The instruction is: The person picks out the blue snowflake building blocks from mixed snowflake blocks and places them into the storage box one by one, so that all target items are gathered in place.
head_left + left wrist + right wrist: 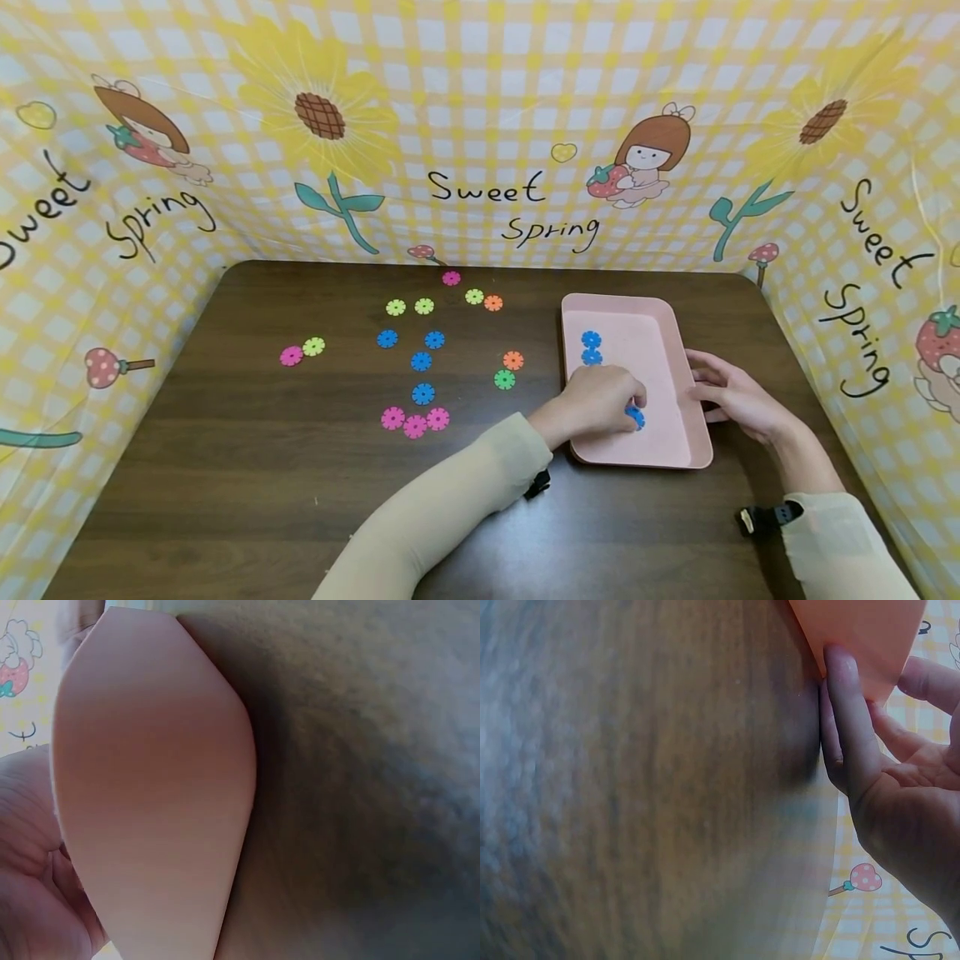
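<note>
My left hand [600, 402] reaches down into a pink tray [667, 333], its fingers bent. Between thumb and fingers it pinches a blue snowflake disc [636, 417] low over the tray floor. Two more blue discs [592, 339] lie just above that hand in the tray, one below the other. My right hand [738, 398] is at the tray's right side. In the right wrist view, fairly straight fingers [847, 705] touch the outer wall. The left wrist view shows mostly the tray's outer wall [157, 772], with part of a hand beyond it.
On the dark wooden table [247, 467], loose notched discs lie left of the tray: several blue [422, 361], pink [415, 427] and yellow-green [424, 307], two orange [513, 360] and a green [505, 379]. Yellow checked cloth [480, 108] walls the back and sides.
</note>
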Demonstrator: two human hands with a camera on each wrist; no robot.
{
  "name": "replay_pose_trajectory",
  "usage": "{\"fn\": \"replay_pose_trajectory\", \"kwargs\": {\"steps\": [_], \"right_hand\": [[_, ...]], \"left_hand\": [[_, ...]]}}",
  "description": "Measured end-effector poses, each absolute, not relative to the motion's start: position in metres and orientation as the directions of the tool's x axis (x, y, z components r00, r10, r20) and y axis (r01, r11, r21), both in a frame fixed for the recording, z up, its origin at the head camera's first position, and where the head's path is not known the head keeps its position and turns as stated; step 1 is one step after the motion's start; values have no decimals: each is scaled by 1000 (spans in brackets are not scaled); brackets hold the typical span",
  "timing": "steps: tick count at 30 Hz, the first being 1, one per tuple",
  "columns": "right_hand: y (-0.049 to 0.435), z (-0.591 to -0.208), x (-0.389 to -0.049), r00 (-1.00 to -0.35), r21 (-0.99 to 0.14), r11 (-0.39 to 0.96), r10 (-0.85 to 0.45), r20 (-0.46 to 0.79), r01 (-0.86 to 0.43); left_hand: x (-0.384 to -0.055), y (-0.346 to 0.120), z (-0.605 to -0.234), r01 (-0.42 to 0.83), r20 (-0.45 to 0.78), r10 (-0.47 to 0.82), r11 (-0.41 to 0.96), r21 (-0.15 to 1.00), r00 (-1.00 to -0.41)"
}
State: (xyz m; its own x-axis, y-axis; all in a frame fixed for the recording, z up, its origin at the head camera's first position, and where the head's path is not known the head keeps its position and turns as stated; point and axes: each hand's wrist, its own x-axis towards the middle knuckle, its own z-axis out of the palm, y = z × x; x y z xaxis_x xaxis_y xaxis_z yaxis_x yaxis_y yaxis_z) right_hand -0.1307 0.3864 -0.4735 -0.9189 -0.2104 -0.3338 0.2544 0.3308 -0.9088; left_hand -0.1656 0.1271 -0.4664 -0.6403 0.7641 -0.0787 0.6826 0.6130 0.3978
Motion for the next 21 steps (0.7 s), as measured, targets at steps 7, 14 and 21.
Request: {"fn": "replay_pose_trajectory", "kwargs": {"steps": [7, 14, 21], "right_hand": [[386, -473, -131, -917, -910, 328, -215, -335, 255], [387, -472, -131, -921, -910, 333, -210, -328, 248], [385, -473, -131, -920, -909, 332, -209, -331, 252]], "left_hand": [[-165, 113, -464, 682, -47, 754, 617, 393, -655], [-161, 80, -447, 675, 64, 726, 598, 433, -684], [-156, 43, -430, 641, 84, 690, 611, 465, -719]]}}
